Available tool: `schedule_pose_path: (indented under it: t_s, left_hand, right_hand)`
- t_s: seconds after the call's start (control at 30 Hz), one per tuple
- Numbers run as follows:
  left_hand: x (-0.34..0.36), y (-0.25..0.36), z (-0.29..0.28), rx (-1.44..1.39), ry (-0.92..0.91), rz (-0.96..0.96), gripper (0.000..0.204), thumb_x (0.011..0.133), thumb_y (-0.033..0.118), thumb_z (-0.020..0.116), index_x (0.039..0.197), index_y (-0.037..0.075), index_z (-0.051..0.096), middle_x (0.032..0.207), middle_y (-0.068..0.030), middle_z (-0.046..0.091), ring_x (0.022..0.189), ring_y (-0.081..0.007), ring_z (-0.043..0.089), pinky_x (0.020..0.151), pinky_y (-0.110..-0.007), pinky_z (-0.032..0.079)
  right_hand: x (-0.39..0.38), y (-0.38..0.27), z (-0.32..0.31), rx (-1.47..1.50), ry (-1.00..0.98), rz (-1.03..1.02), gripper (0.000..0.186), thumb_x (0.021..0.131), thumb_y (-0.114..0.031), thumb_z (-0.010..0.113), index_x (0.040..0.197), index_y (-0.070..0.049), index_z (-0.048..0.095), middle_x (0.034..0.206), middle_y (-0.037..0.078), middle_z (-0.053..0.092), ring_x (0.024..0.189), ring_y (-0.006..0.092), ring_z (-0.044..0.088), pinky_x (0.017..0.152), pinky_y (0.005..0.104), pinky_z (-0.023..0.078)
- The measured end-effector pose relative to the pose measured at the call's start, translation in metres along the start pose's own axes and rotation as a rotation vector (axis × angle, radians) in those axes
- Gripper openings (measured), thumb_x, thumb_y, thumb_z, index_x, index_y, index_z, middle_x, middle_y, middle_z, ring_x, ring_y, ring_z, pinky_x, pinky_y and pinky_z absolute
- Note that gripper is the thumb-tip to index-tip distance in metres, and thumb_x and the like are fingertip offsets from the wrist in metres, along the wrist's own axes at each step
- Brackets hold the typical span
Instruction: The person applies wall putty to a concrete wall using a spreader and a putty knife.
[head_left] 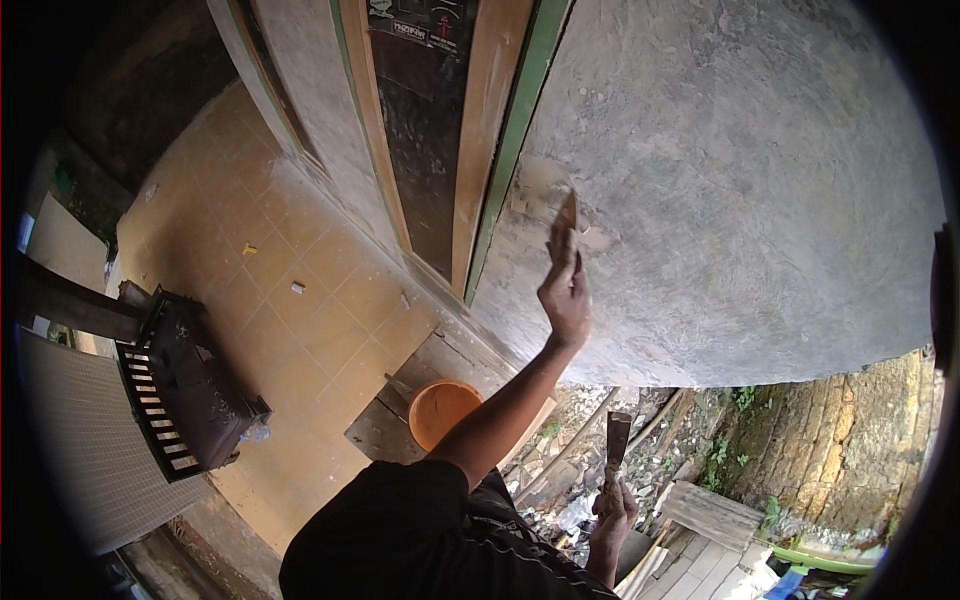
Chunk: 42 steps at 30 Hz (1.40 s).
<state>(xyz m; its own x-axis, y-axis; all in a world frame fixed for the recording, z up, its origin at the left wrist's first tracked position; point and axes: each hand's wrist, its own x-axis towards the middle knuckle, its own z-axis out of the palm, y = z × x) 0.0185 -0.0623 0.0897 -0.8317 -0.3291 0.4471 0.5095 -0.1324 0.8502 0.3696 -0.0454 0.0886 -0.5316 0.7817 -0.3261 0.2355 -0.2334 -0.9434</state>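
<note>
My left hand (567,298) is raised to the grey plastered wall (740,200), close to the green-edged wooden window frame (495,150). Its fingers are closed on a flat scraper (569,211), seen nearly edge-on, with the blade against the wall. Around the blade lies a smooth, brownish damp-looking patch (540,180). Lower down, my right hand (615,503) grips a putty knife (618,438) by its handle, blade pointing up and away from the wall. The blade looks smeared.
An orange basin (443,412) stands below my left forearm, by the tiled porch edge. A dark cushioned bench (190,385) is at left on yellowish tiles (300,330), with small scraps about. Rubble (560,450), poles and planks (710,515) lie beneath the wall at right.
</note>
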Motion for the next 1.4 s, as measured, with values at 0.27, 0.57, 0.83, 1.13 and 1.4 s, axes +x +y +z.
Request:
schedule_pose_path:
  t_s: [0.27, 0.57, 0.83, 1.13, 1.4]
  left_hand:
    - [-0.028, 0.042, 0.067, -0.061, -0.205, 0.053, 0.060, 0.079, -0.013, 0.052, 0.136, 0.005, 0.044, 0.144, -0.0192, 0.035, 0.136, -0.0291, 0.028, 0.112, -0.039, 0.025]
    - [-0.030, -0.038, 0.031, -0.121, 0.112, -0.274, 0.055, 0.082, -0.015, 0.045, 0.136, 0.000, 0.042, 0.146, -0.0176, 0.034, 0.133, -0.0275, 0.036, 0.103, -0.032, 0.037]
    - [-0.101, 0.045, 0.040, -0.174, -0.151, -0.025, 0.058, 0.084, -0.016, 0.044, 0.139, 0.002, 0.038, 0.147, -0.0171, 0.031, 0.136, -0.0302, 0.029, 0.109, -0.035, 0.029]
    - [0.079, -0.001, 0.039, -0.114, 0.009, -0.025, 0.060, 0.079, -0.016, 0.043, 0.137, -0.002, 0.039, 0.146, -0.0209, 0.030, 0.136, -0.0298, 0.028, 0.110, -0.036, 0.028]
    - [0.005, 0.041, 0.016, -0.184, -0.013, -0.319, 0.051, 0.085, -0.008, 0.049, 0.134, 0.005, 0.047, 0.141, -0.0201, 0.040, 0.132, -0.0295, 0.038, 0.106, -0.038, 0.034]
  right_hand:
    - [-0.006, 0.014, -0.008, 0.062, -0.054, 0.110, 0.016, 0.090, -0.016, 0.057, 0.087, 0.000, 0.060, 0.061, -0.002, 0.047, 0.045, 0.0055, 0.037, 0.042, 0.0225, 0.028]
    - [0.000, 0.025, -0.004, 0.068, -0.040, 0.174, 0.024, 0.089, -0.018, 0.055, 0.101, -0.001, 0.065, 0.058, -0.004, 0.042, 0.045, 0.0060, 0.037, 0.042, 0.0231, 0.028]
    - [-0.005, 0.049, -0.035, 0.174, 0.080, 0.332, 0.020, 0.087, -0.023, 0.054, 0.091, -0.003, 0.060, 0.061, 0.000, 0.047, 0.046, 0.0097, 0.043, 0.042, 0.0239, 0.033]
    - [-0.016, 0.051, -0.026, 0.244, 0.197, 0.410, 0.031, 0.085, -0.011, 0.051, 0.112, 0.001, 0.061, 0.066, 0.001, 0.053, 0.047, 0.0090, 0.046, 0.040, 0.0224, 0.034]
    - [-0.008, 0.037, -0.024, 0.265, 0.143, 0.318, 0.020, 0.087, -0.017, 0.055, 0.096, -0.001, 0.061, 0.056, 0.001, 0.047, 0.044, 0.0124, 0.047, 0.040, 0.0255, 0.034]
